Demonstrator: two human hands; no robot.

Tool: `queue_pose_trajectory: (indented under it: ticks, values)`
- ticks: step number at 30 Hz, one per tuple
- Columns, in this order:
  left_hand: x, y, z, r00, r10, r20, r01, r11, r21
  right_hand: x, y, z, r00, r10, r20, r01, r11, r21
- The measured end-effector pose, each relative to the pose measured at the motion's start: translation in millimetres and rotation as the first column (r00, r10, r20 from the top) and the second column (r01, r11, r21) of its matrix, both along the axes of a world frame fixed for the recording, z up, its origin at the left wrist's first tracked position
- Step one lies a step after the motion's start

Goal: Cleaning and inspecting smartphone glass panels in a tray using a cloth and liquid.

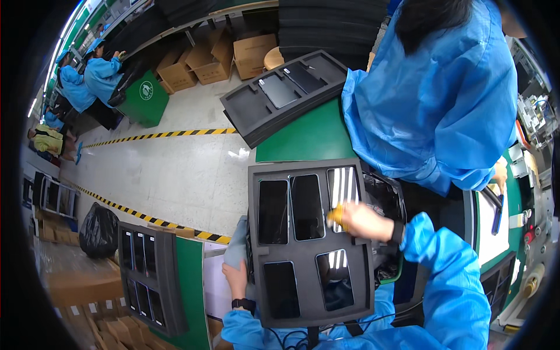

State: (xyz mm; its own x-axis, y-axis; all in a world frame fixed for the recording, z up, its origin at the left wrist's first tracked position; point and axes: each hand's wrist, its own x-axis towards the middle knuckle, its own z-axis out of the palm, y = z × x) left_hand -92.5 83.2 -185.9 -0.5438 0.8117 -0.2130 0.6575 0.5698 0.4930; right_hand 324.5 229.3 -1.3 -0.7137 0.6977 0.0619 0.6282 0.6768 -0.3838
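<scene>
A black foam tray (pixel 309 252) lies in front of me, with several dark-screened phones in its recesses. My right hand (pixel 364 221) is over the tray's upper right, its fingers at the lower part of a phone (pixel 344 186) that mirrors the ceiling lights. Yellow covers (pixel 336 216) sit on its fingertips. Motion blurs these fingers, so their grip is unclear. Beside the tray's left edge, my left hand (pixel 235 280) has its fingers closed at the lower end of a grey-blue sheet (pixel 237 242). The tray partly hides that sheet.
Another foam tray with phones (pixel 283 93) sits on the green table (pixel 303 140) ahead; a further phone tray (pixel 149 280) stands lower left. A co-worker in blue (pixel 431 99) is close on the right. A black bag-lined bin (pixel 388 256) adjoins my tray. Cardboard boxes (pixel 210 61) stand at the back.
</scene>
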Motion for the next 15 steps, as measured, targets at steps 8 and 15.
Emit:
queue_pose_trajectory:
  ticks: [8, 15]
  values:
    - [19, 58, 39, 0.925, -0.092, -0.369, 0.063, 0.994, -0.091, 14, 38, 23, 0.972, -0.098, -0.212, 0.142, 0.969, 0.203]
    - [22, 86, 37, 0.881, -0.130, -0.455, 0.102, 0.991, -0.086, 11, 54, -9, 0.977, -0.164, -0.139, 0.195, 0.947, 0.255]
